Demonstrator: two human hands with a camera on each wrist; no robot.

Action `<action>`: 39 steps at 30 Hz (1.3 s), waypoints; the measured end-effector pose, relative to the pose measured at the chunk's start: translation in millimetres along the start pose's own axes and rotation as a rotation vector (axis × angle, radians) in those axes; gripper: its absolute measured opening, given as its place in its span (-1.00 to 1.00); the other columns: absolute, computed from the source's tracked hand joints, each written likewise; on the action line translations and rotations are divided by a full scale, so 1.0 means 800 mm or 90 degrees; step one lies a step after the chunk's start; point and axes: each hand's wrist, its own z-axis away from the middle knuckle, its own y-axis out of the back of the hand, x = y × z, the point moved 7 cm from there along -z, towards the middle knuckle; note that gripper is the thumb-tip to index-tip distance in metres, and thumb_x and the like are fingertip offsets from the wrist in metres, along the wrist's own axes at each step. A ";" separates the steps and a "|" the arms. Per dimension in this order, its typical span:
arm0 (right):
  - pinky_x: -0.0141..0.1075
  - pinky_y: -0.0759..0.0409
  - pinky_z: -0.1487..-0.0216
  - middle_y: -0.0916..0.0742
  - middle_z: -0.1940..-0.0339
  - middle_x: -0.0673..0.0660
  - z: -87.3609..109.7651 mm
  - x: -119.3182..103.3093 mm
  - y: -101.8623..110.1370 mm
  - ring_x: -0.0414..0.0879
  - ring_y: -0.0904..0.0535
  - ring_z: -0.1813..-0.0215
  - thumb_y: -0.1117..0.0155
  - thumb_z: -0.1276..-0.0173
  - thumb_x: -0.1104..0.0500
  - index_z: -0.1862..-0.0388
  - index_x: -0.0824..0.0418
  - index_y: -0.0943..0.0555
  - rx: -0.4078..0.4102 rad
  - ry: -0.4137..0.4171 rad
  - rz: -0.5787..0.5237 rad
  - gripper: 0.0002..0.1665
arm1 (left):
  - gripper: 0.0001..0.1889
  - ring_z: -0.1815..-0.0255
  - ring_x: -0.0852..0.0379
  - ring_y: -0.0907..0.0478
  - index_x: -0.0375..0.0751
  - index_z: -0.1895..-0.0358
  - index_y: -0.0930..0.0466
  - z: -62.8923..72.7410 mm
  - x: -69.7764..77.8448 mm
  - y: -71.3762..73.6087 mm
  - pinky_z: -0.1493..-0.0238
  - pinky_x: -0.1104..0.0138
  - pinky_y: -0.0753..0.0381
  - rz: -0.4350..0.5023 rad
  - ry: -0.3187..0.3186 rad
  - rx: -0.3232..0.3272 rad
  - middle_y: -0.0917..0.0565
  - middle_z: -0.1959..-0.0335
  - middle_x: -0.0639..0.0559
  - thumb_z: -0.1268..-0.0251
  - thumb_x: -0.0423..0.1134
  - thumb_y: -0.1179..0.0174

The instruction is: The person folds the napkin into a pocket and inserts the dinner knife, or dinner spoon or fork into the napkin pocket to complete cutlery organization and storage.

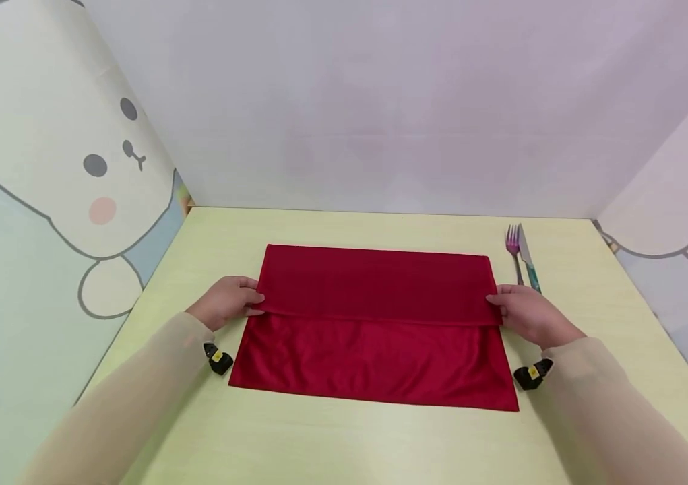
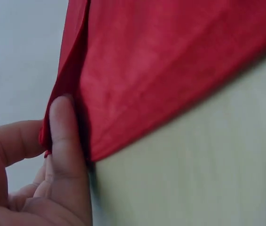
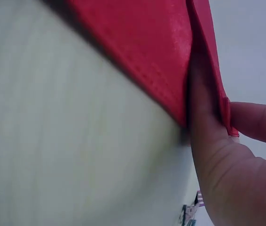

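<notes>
A red satiny cloth napkin [image 1: 368,360] lies spread on the table, its far part doubled over as a darker, matte flap [image 1: 374,283]. My left hand [image 1: 231,300] pinches the flap at its left edge. In the left wrist view the thumb is outside the cloth and a finger [image 2: 65,136] reaches between the two layers. At the opposite edge my right hand [image 1: 532,313] pinches the flap's right corner in the same way, one finger [image 3: 206,113] inside the fold. The near part of the napkin shows soft wrinkles.
Behind my right hand lie a fork [image 1: 513,246] and a table knife [image 1: 527,259], side by side, their handle ends close to that hand. The pale wooden table [image 1: 319,444] ends at a white back wall [image 1: 380,121]. Cartoon-printed panels [image 1: 22,202] flank both sides.
</notes>
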 end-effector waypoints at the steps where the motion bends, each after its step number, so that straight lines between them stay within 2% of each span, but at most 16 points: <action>1: -0.36 -0.53 0.15 -0.62 0.23 0.02 0.003 -0.002 0.000 -0.17 -0.46 0.21 0.03 -0.71 0.15 0.12 0.34 -0.55 -0.001 0.005 0.010 -0.70 | -0.61 0.11 0.11 -0.69 -0.58 -0.28 -0.41 0.003 0.002 0.000 -0.03 0.19 -0.72 -0.002 -0.003 0.002 -0.63 -0.08 -0.26 -0.52 -0.40 -0.14; 4: -0.33 -0.64 -0.01 -0.65 0.04 0.07 0.016 -0.005 0.001 -0.17 -0.59 0.05 0.05 -0.71 0.13 -0.13 0.46 -0.47 -0.016 0.014 0.010 -0.62 | -0.61 0.08 0.05 -0.71 -0.55 -0.27 -0.43 0.020 0.009 -0.001 -0.04 0.20 -0.71 -0.035 -0.019 -0.001 -0.63 -0.07 -0.27 -0.54 -0.36 -0.13; 6: -0.26 -0.68 -0.08 -0.67 -0.05 0.09 0.027 -0.003 -0.001 -0.15 -0.65 -0.03 0.05 -0.71 0.15 -0.22 0.49 -0.42 -0.029 0.010 -0.004 -0.59 | -0.63 0.07 0.02 -0.72 -0.52 -0.25 -0.46 0.034 0.011 0.000 -0.04 0.22 -0.71 -0.059 -0.026 -0.003 -0.66 -0.05 -0.26 -0.54 -0.33 -0.13; 8: -0.20 -0.69 -0.10 -0.69 -0.05 0.12 0.035 0.002 -0.004 -0.11 -0.69 -0.04 0.06 -0.71 0.18 -0.21 0.51 -0.42 -0.045 0.000 -0.025 -0.62 | -0.64 0.07 0.00 -0.72 -0.50 -0.23 -0.48 0.048 0.007 -0.001 -0.02 0.22 -0.72 -0.070 -0.024 -0.006 -0.67 -0.03 -0.24 -0.54 -0.32 -0.14; 11: -0.17 -0.71 -0.05 -0.72 0.02 0.15 0.041 0.015 -0.012 -0.06 -0.73 0.01 0.05 -0.70 0.22 -0.10 0.48 -0.46 -0.059 -0.008 -0.018 -0.70 | -0.66 0.10 0.01 -0.72 -0.52 -0.21 -0.48 0.060 -0.010 -0.002 0.01 0.20 -0.73 -0.056 -0.006 -0.010 -0.67 0.01 -0.22 -0.53 -0.34 -0.15; 14: -0.17 -0.72 0.00 -0.74 0.06 0.16 0.041 0.025 -0.018 -0.03 -0.74 0.04 0.05 -0.69 0.24 -0.09 0.50 -0.47 -0.068 -0.008 0.001 -0.70 | -0.67 0.14 0.03 -0.71 -0.56 -0.19 -0.46 0.064 -0.028 -0.005 0.03 0.16 -0.74 -0.033 0.007 -0.013 -0.65 0.04 -0.22 -0.51 -0.39 -0.15; 17: -0.18 -0.72 0.03 -0.74 0.10 0.16 0.041 0.028 -0.021 -0.03 -0.73 0.07 0.05 -0.68 0.25 -0.08 0.51 -0.48 -0.068 -0.014 0.009 -0.70 | -0.69 0.18 0.04 -0.71 -0.58 -0.16 -0.46 0.063 -0.036 -0.007 0.05 0.14 -0.75 -0.019 0.007 -0.011 -0.64 0.08 -0.21 -0.48 -0.43 -0.14; 24: -0.18 -0.72 0.01 -0.73 0.06 0.17 0.044 0.029 -0.019 -0.03 -0.72 0.04 0.03 -0.69 0.23 -0.06 0.50 -0.48 -0.059 -0.005 0.011 -0.70 | -0.69 0.15 0.03 -0.71 -0.57 -0.16 -0.47 0.065 -0.034 -0.008 0.04 0.14 -0.75 -0.025 -0.001 -0.006 -0.66 0.05 -0.23 -0.49 -0.43 -0.16; 28: -0.18 -0.71 -0.04 -0.70 -0.03 0.18 0.055 0.024 -0.017 -0.01 -0.72 -0.01 0.03 -0.70 0.18 -0.17 0.51 -0.44 -0.051 0.024 -0.004 -0.63 | -0.68 0.11 -0.01 -0.73 -0.53 -0.17 -0.48 0.074 -0.026 -0.006 0.03 0.17 -0.74 -0.042 -0.014 -0.001 -0.67 0.03 -0.24 -0.49 -0.40 -0.18; 30: -0.16 -0.70 -0.07 -0.69 -0.07 0.17 0.061 0.023 -0.019 0.00 -0.72 -0.04 0.04 -0.71 0.16 -0.23 0.52 -0.41 -0.065 0.041 -0.015 -0.59 | -0.67 0.10 -0.03 -0.73 -0.52 -0.18 -0.48 0.080 -0.025 -0.007 0.02 0.18 -0.74 -0.050 -0.015 -0.002 -0.68 0.03 -0.23 -0.48 -0.39 -0.20; 35: -0.14 -0.70 -0.06 -0.71 -0.02 0.17 0.071 0.029 -0.029 0.03 -0.74 -0.02 0.06 -0.72 0.18 -0.20 0.53 -0.42 -0.116 0.052 -0.031 -0.61 | -0.61 0.13 -0.03 -0.72 -0.54 -0.22 -0.45 0.093 -0.036 -0.009 0.04 0.19 -0.75 -0.055 0.005 -0.009 -0.70 0.06 -0.21 -0.46 -0.39 -0.23; 39: -0.12 -0.72 -0.05 -0.73 0.01 0.18 0.071 0.041 -0.033 0.05 -0.74 0.00 0.05 -0.71 0.20 -0.14 0.51 -0.46 -0.121 0.034 -0.034 -0.64 | -0.65 0.14 -0.03 -0.72 -0.55 -0.19 -0.46 0.096 -0.047 -0.008 0.05 0.16 -0.75 -0.041 0.012 -0.010 -0.68 0.07 -0.21 -0.46 -0.41 -0.21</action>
